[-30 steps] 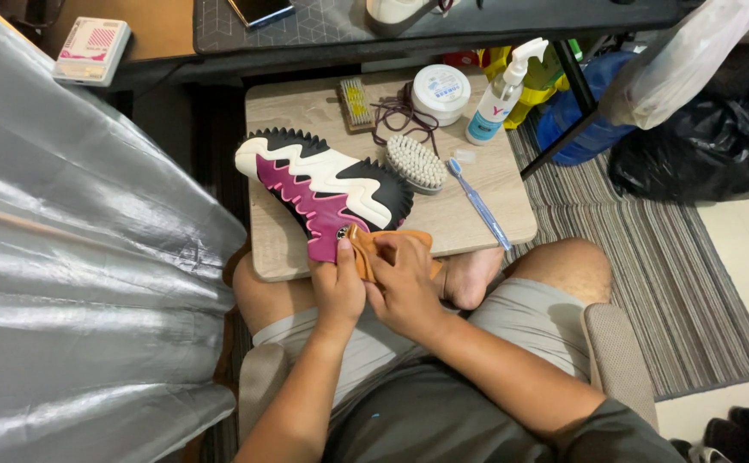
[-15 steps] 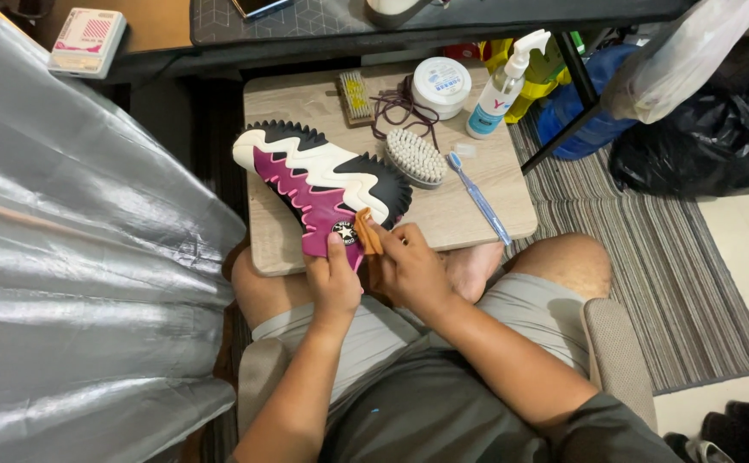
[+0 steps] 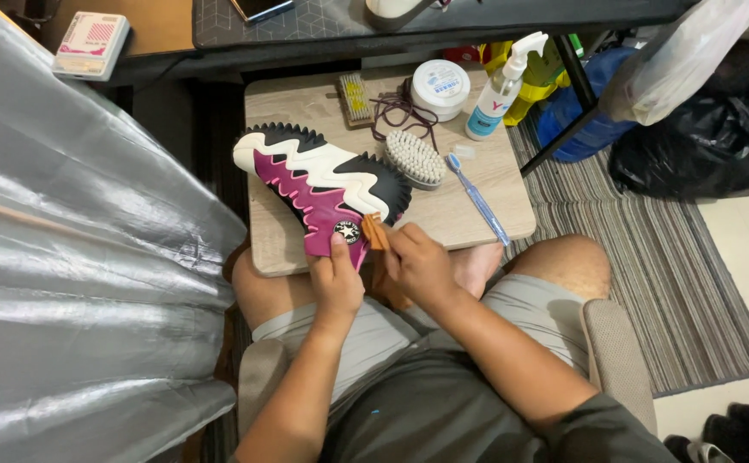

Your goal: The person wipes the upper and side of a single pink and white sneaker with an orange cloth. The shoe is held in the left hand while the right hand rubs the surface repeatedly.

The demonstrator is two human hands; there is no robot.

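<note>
- Clamped on the ankle end of the shoe (image 3: 323, 184), the left hand (image 3: 338, 279) has its thumb pressed just under the round patch on the magenta side; that grip steadies the shoe at the near edge of the worktop (image 3: 495, 184).
- Lying on its side, the shoe points its black toothed sole toward the far left of the worktop, with a wavy white band between the magenta upper and the black sole.
- Just to the right, the right hand (image 3: 417, 261) has its grip pinched shut on a small brown cloth (image 3: 376, 231), which touches the heel of the shoe beside the patch.
- Behind the shoe, a small flat brush (image 3: 355, 87) lies near the far edge, with a loose dark lace (image 3: 396, 116) next to it.
- An oval brush (image 3: 416, 159) with pale bristles rests just beside the shoe's black heel.
- A round white tub (image 3: 440, 87) stands behind the oval brush.
- A blue toothbrush (image 3: 477, 197) lies slanted toward the worktop's right edge.
- A white pump bottle (image 3: 503, 90) stands at the far right corner.
- On the floor to the right lie a striped rug (image 3: 666, 283) and a black bag (image 3: 700, 146).
</note>
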